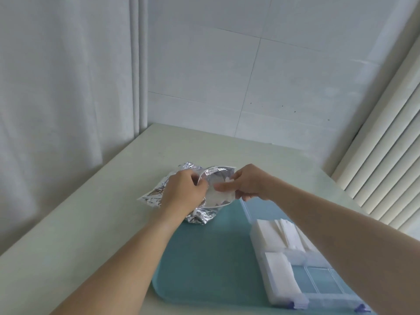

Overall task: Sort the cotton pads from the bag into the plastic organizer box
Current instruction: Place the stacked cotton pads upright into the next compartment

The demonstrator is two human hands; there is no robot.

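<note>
On a pale table point(95, 223) by tiled wall point(227, 76), both hands' fingers point(200, 181) pinch the foil bag point(204, 214).

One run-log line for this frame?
left hand: holds bag open | right hand: pinches pad at mouth | box: partly filled

Soft, even daylight fills the room, brightest at three o'clock where the slatted blinds point(384, 169) glow pale and slightly washed out. Shadows on the counter point(95, 214) are faint and diffuse, while the crumpled foil bag point(200, 214) throws small hard glints. The wide lens bows the wall lines toward the edges, and everything looks a little soft, with smeared detail.
</note>
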